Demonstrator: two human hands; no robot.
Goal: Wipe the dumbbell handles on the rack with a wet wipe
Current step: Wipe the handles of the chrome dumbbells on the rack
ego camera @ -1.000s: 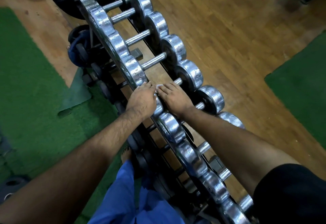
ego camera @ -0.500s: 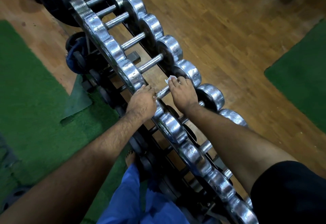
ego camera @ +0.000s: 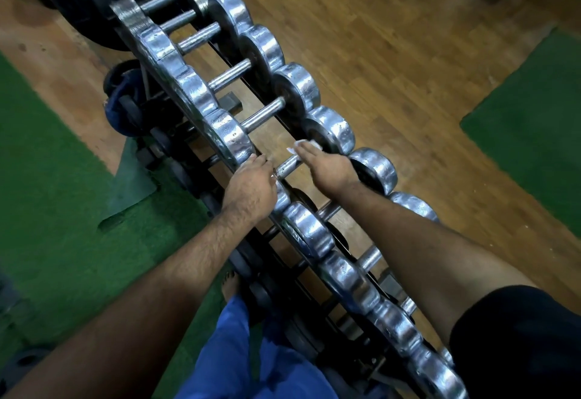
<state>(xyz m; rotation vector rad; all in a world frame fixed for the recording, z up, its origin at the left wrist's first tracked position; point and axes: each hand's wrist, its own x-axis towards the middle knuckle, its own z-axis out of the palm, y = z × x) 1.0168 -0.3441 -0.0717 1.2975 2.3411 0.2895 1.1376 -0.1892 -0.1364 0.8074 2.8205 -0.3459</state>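
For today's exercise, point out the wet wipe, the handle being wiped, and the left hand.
wet wipe [ego camera: 309,144], head view, white edge past the fingertips.
dumbbell handle [ego camera: 287,167], head view, bare knurled middle.
left hand [ego camera: 251,184], head view, back of hand.

Chrome dumbbells [ego camera: 264,52] lie side by side along the top of the rack [ego camera: 284,134], handles crosswise. A crumpled white wet wipe [ego camera: 306,144] sits on one knurled handle [ego camera: 287,166] near its far head.

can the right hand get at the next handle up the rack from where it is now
Probably yes. The right hand holds the wet wipe at the far end of the current handle, and the next handle lies bare just beyond it, with nothing over it. The left hand stays on the near side.
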